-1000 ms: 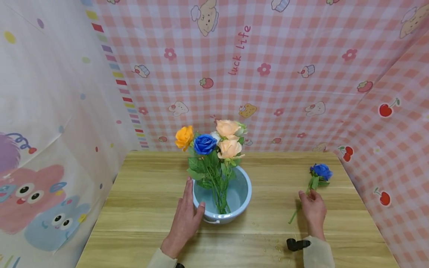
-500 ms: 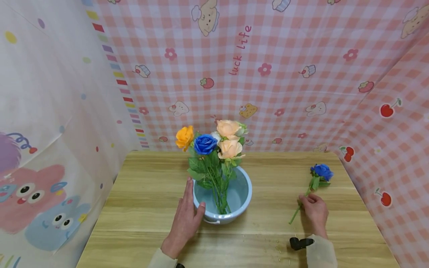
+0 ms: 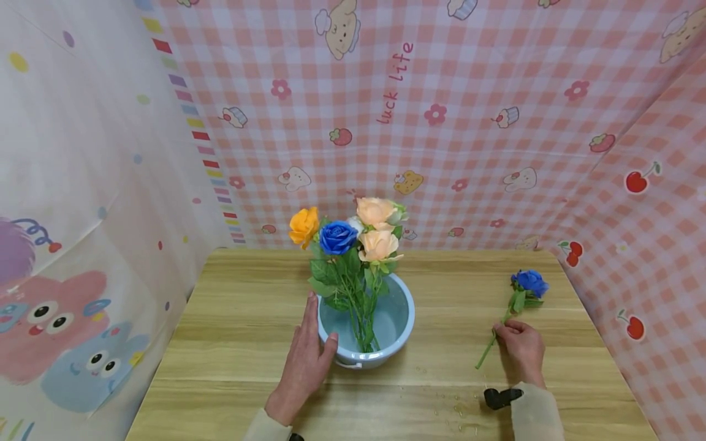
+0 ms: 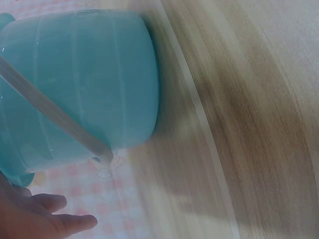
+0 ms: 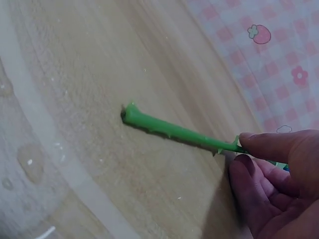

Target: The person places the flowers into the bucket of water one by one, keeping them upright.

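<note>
A light blue bucket [image 3: 405, 306] with a thin handle [image 4: 55, 112] stands mid-table. Several artificial roses lean in it: an orange rose [image 3: 304, 227], a blue rose [image 3: 338, 237] and peach roses [image 3: 379, 244], with a pale bloom partly hidden behind. My left hand [image 3: 302, 361] rests against the bucket's left side, fingers straight, thumb near the front rim. Over on the right, another blue rose [image 3: 529, 283] lies on the table. My right hand [image 3: 521, 349] pinches its green stem [image 5: 172, 130] between thumb and fingers, and the cut end points toward the front.
Water drops [image 3: 456, 407] dot the wooden table [image 3: 248, 343] in front, between the hands. Pink checked cloth [image 3: 441, 153] hangs behind and at the right; a white patterned cloth [image 3: 121, 202] hangs at the left. A black strap end [image 3: 499, 398] sits at my right wrist.
My right hand has shifted slightly right and toward me along the stem, and its fingers have drawn together on it. The left hand, the bucket and its roses stay put.
</note>
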